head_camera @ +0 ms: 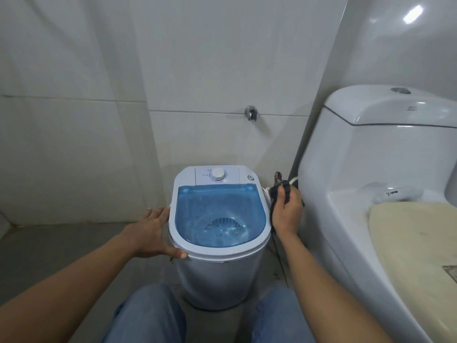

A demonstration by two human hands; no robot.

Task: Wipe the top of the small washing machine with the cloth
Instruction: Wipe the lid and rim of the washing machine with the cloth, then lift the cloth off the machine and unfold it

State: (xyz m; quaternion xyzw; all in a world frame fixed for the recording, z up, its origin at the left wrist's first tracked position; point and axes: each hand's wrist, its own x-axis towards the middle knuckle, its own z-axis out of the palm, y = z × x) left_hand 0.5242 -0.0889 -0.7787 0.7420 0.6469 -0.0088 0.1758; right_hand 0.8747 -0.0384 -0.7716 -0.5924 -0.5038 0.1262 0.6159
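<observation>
a grey floor [57, 246] carries everything here, meeting white tiled walls [74, 144] at the back and on the left. the small washing machine [220, 276] stands upright on it, close to the back wall. just to the right of the washer, the white toilet [346, 219] also stands on the floor, with a narrow strip of floor between the two. small dark specks lie on the floor by the washer's base
</observation>
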